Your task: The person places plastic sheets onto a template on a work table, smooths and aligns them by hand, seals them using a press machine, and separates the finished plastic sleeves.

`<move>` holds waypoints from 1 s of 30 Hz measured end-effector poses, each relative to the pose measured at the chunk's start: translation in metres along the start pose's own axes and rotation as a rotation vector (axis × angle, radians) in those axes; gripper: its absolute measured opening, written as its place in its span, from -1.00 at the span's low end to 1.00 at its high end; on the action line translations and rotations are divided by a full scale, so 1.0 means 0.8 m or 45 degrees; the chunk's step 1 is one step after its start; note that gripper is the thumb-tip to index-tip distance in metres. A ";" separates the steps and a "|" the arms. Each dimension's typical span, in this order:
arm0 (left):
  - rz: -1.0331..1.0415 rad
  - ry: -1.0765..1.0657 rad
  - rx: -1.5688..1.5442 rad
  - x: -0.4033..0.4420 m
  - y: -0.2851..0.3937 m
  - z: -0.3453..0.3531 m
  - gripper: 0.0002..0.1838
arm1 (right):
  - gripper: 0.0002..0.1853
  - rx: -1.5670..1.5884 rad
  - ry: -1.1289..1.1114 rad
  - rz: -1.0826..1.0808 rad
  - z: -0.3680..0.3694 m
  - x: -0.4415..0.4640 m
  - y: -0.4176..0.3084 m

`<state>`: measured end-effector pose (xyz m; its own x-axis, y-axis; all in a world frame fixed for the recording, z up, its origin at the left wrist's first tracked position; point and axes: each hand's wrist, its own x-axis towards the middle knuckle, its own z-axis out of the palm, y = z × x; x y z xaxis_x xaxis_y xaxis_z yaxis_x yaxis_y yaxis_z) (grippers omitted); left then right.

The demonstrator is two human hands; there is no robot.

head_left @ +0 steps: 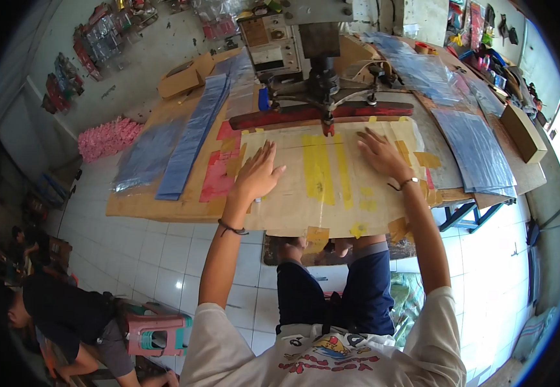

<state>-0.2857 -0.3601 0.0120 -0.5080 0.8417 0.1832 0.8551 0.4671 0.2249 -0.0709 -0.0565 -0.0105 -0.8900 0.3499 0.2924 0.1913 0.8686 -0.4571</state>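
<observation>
My left hand (260, 173) lies flat on the left part of a tan board (280, 209), its fingers pointing away from me. Flat on the same board, toward its far right, rests my right hand (383, 157) with fingers spread. Yellow tape strips (318, 171) run down the board's middle between the hands, and brown tape patches mark its edges. Just beyond my fingertips a long red-and-black bar (370, 111) spans the board's far edge. It hangs from a metal machine head (324, 90). Whether the bar touches the board I cannot tell.
Stacks of bluish clear plastic sheets lie left (193, 138) and right (473, 151) of the board. Cardboard boxes (186, 76) stand behind, beside a control box (270, 48). A person in a black shirt (67, 313) sits low at left, near a pink stool (157, 332).
</observation>
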 end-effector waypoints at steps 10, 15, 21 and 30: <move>0.080 0.223 -0.224 -0.031 -0.063 0.020 -0.39 | -0.44 -0.325 -0.022 0.043 -0.009 -0.026 -0.019; 0.057 0.256 -0.279 -0.032 -0.062 0.022 -0.41 | -0.43 -0.347 -0.022 0.032 -0.008 -0.027 -0.019; 0.064 0.238 -0.327 -0.031 -0.058 0.017 -0.50 | -0.40 -0.386 -0.045 0.052 -0.009 -0.026 -0.026; 0.115 0.200 -0.271 -0.031 -0.063 0.017 -0.55 | -0.40 -0.404 -0.056 0.037 -0.009 -0.028 -0.025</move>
<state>-0.3149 -0.4004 -0.0170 -0.4550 0.8172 0.3538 0.8650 0.3111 0.3938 -0.0516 -0.0793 -0.0016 -0.8979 0.3664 0.2438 0.3300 0.9270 -0.1781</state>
